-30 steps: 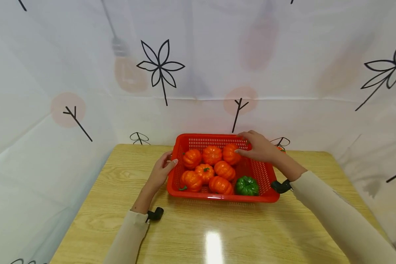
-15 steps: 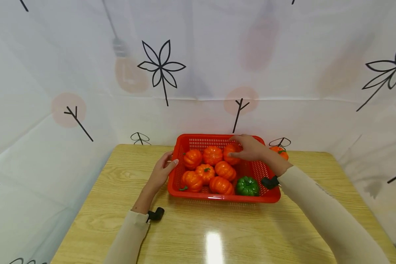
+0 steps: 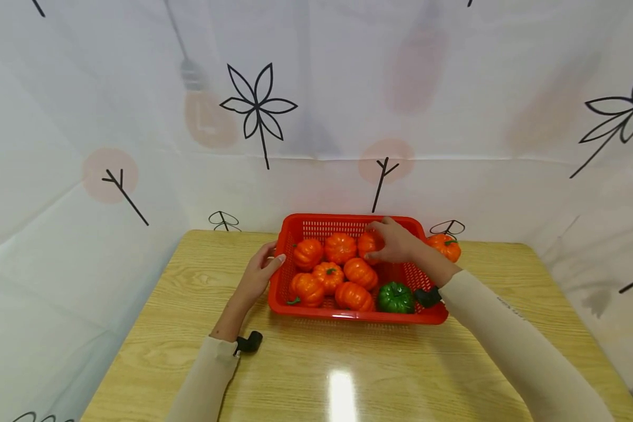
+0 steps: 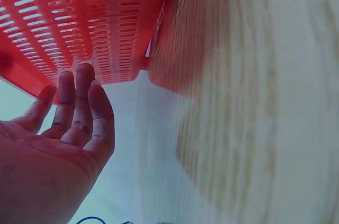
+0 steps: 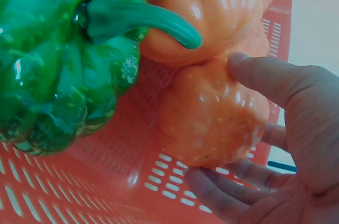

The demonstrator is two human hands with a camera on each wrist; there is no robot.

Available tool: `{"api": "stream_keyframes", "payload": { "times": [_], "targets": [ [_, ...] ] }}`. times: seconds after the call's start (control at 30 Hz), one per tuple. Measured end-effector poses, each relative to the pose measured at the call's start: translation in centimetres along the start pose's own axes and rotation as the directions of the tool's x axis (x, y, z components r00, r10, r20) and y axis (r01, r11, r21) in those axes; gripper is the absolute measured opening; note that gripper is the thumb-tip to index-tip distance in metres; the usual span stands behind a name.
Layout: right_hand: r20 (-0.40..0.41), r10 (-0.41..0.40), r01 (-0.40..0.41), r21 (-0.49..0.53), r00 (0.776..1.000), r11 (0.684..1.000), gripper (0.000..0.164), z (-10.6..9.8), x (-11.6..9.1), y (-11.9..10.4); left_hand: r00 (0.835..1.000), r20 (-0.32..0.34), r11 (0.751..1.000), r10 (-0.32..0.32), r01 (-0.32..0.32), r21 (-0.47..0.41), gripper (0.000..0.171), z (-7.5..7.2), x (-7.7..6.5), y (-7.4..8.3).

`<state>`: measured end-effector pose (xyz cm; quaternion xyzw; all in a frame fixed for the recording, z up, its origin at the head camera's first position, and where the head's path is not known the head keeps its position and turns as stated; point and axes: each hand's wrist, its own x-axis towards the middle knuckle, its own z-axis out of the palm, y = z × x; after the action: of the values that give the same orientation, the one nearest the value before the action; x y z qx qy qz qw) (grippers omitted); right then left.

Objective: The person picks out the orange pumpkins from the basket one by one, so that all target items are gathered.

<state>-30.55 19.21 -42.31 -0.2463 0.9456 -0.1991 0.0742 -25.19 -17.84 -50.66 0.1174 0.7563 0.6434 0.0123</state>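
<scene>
A red slotted plastic basket [image 3: 348, 316] holds several small ribbed orange pumpkins and one green pumpkin [image 3: 395, 298]. At the basket's left end, my left hand [image 3: 253, 276] holds the rim, its thumb over the edge; in the left wrist view its fingers [image 4: 82, 97] reach the outer wall. My right hand [image 3: 399, 242] grips an orange pumpkin [image 3: 367, 243] in the back row. The right wrist view has the thumb on top of that pumpkin [image 5: 212, 118] and the fingers curled round its far side, partly hidden by it.
Another orange pumpkin [image 3: 445, 247] with a green stem sits on the wooden table [image 3: 211, 275] outside the basket's back right corner, partly behind my right forearm. A printed white cloth [image 3: 316, 181] hangs behind the table.
My right hand has moved left and down from the basket's back rim onto the back-row pumpkin and closed round it. The pumpkin outside has come into fuller view. My left hand has stayed still.
</scene>
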Motion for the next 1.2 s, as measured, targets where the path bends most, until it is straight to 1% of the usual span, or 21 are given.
{"api": "stream_keyframes", "payload": {
  "times": [0.13, 0.27, 0.47, 0.73, 0.87, 1.03, 1.2],
  "targets": [
    [-0.018, 0.009, -0.009, 0.01, 1.0, 1.0, 0.066, 0.1, -0.2, -0.2, 1.0, 0.004, 1.0, 0.005, -0.005, -0.008, 0.051, 0.0, 0.0, 0.0],
    [-0.032, 0.003, -0.003, -0.001, 0.999, 1.0, 0.064, 0.0, -0.2, -0.2, 1.0, 0.004, 1.0, 0.003, -0.003, -0.005, 0.051, -0.1, -0.1, 0.0],
    [-0.031, -0.011, 0.011, 0.001, 0.999, 1.0, 0.059, 0.1, -0.1, 0.2, 1.0, 0.004, 1.0, 0.002, -0.002, 0.0, 0.051, -0.1, 0.0, 0.1],
    [-0.021, -0.009, 0.009, 0.003, 1.0, 1.0, 0.065, 0.4, -0.5, 0.3, 1.0, 0.008, 1.0, 0.008, -0.008, -0.016, 0.052, 0.0, -0.1, 0.0],
    [-0.027, -0.019, 0.019, -0.008, 0.999, 1.0, 0.063, 0.5, -0.7, 0.4, 1.0, 0.006, 1.0, 0.009, -0.009, -0.011, 0.052, -0.1, -0.1, 0.1],
    [-0.046, -0.019, 0.018, -0.012, 0.999, 1.0, 0.061, 0.0, -1.2, 0.2, 1.0, 0.003, 1.0, 0.005, -0.005, -0.006, 0.052, -0.1, -0.2, 0.1],
    [-0.074, -0.006, 0.007, 0.018, 0.997, 1.0, 0.06, -0.9, -2.0, 0.0, 1.0, 0.006, 1.0, 0.003, -0.003, -0.006, 0.052, -0.1, -0.2, 0.1]
  ]
}}
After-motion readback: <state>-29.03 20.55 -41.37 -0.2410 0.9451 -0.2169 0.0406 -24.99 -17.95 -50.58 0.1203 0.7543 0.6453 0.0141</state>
